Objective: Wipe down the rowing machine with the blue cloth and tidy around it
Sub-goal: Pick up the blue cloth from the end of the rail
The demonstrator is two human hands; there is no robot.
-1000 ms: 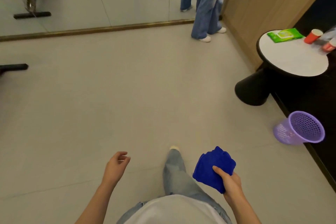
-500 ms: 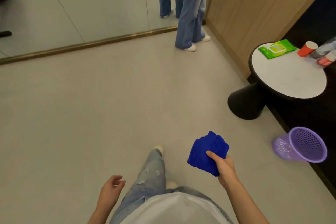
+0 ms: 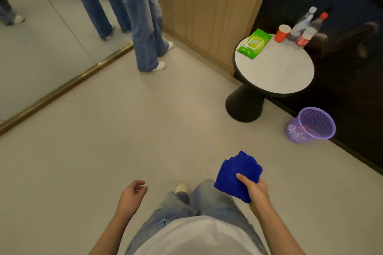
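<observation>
A folded blue cloth [image 3: 236, 174] sits low in the frame, right of centre, gripped from below by my right hand [image 3: 255, 192]. My left hand [image 3: 132, 194] hangs at my side, fingers loosely curled and holding nothing. No rowing machine is in view. A round white-topped side table [image 3: 286, 72] on a black pedestal stands at the right. A purple mesh bin [image 3: 310, 125] lies tilted on the floor beside it.
On the table are a green wipes pack [image 3: 254, 43], a red cup [image 3: 281, 32] and two plastic bottles [image 3: 304, 27]. A person in blue jeans [image 3: 145, 27] stands by the mirror wall [image 3: 41, 47]. Wood panelling [image 3: 207, 6] and a dark wall close the right side.
The view has swung right and forward: table, bin and the standing person now sit closer and more central. My left hand has come up a little. The cloth stays in my right hand.
</observation>
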